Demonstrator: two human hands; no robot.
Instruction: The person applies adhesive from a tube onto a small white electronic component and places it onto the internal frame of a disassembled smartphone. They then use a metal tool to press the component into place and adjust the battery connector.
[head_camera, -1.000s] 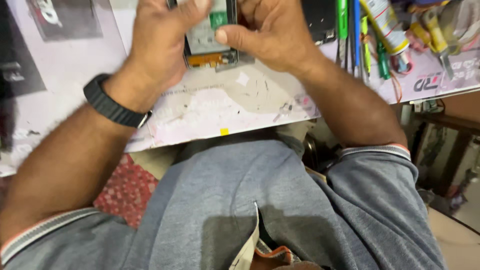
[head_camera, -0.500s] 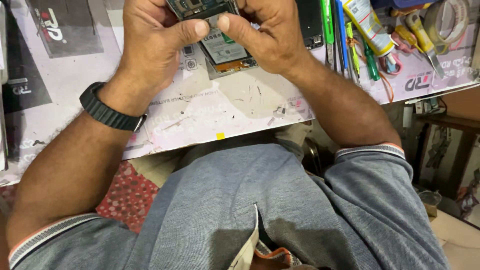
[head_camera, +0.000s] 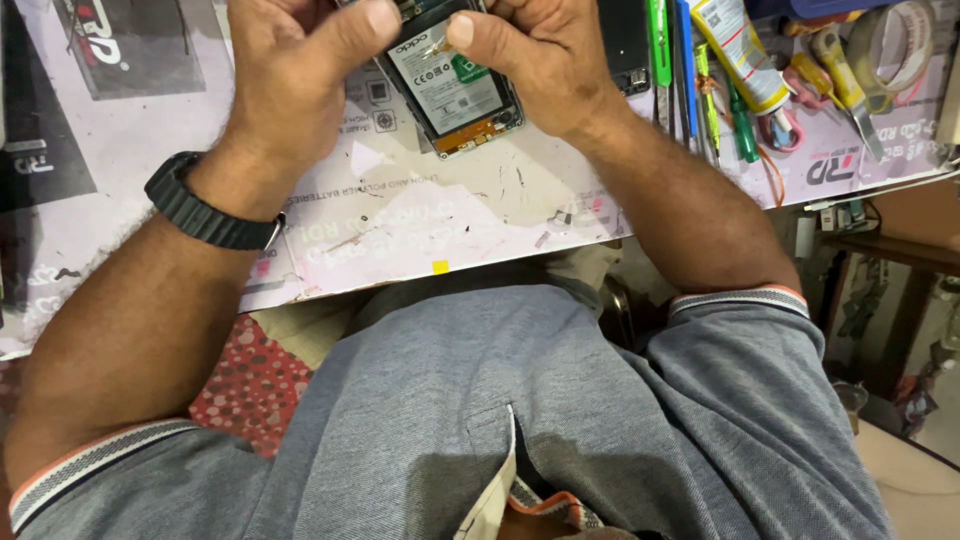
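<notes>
Phone with back cover off — held in both hands

Phone lies open-backed at the top of the view, battery and orange board edge exposed, so opening looks done; internal work seems unfinished. Left hand and right hand both clasp it, thumbs pressing its upper part. Beneath — scuffed work mat; to the right, screwdrivers, glue tube, tape roll.

There is just one camera, and it sits on your head. It looks straight down past your chest and your grey shirt. It is very close to you, so your arms fill most of the view. Your hands reach the top edge of the picture, over the surface. No second view shares the scene.
</notes>
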